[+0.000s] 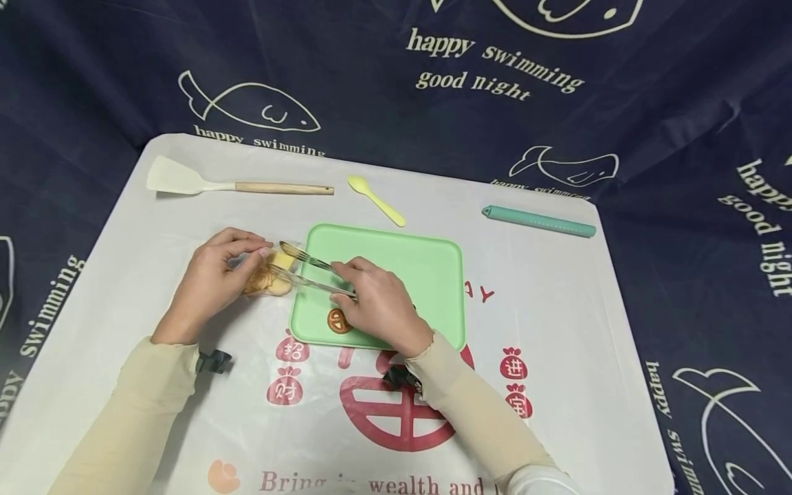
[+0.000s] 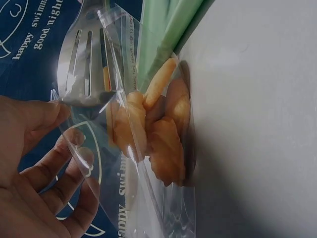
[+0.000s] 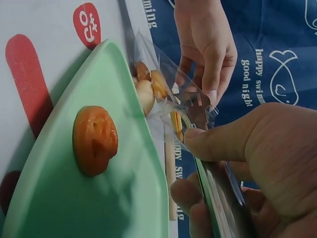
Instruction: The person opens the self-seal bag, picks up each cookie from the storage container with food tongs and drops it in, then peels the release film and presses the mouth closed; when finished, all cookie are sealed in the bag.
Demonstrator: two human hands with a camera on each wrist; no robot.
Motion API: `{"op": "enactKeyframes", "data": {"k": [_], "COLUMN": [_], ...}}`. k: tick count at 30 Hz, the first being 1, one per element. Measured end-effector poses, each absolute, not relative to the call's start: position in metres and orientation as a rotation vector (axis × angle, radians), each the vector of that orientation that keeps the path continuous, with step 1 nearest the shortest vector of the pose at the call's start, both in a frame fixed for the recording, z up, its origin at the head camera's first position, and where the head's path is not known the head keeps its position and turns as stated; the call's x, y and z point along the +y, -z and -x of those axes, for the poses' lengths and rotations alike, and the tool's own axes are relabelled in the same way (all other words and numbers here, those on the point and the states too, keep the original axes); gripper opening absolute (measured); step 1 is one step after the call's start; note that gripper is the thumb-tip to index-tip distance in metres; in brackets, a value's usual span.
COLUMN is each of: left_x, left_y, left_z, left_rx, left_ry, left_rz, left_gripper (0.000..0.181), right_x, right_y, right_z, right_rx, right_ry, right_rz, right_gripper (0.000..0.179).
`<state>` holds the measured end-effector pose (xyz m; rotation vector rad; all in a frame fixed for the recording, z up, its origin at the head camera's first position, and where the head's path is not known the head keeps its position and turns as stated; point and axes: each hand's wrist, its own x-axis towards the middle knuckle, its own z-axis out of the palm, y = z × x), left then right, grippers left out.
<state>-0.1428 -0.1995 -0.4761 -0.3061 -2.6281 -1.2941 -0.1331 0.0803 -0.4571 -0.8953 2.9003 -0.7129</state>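
My left hand pinches the edge of a clear plastic bag between thumb and fingertips. Inside the bag lie several golden-brown bread-like pieces and a yellow piece. Metal tongs are gripped by my right hand above the tray's left part. One slotted tong end shows beside the bag's mouth; whether the tongs touch any piece, I cannot tell. On the green tray sits a brown pretzel-shaped piece, partly below my right hand in the head view.
Along the table's far side lie a cream spatula with a wooden handle, a small yellow spoon and a teal stick-shaped object. A white printed cloth covers the table. Dark blue curtains hang behind.
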Motion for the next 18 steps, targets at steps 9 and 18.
{"op": "enactKeyframes", "data": {"k": [9,18], "left_x": [-0.198,-0.193], "left_y": [0.477,0.478], "left_z": [0.143,0.144], "left_rx": [-2.645,-2.641], "left_ry": [1.300,1.331], "left_rz": [0.281,0.274], "left_gripper": [0.020,0.017], "right_x": [0.114,0.134], "right_y": [0.454,0.459], "right_z": [0.131,0.121], "right_rx": [2.830,2.843], "right_ry": [0.788,0.813], "right_rz": [0.805,0.749], "right_gripper": [0.055,0.057]}}
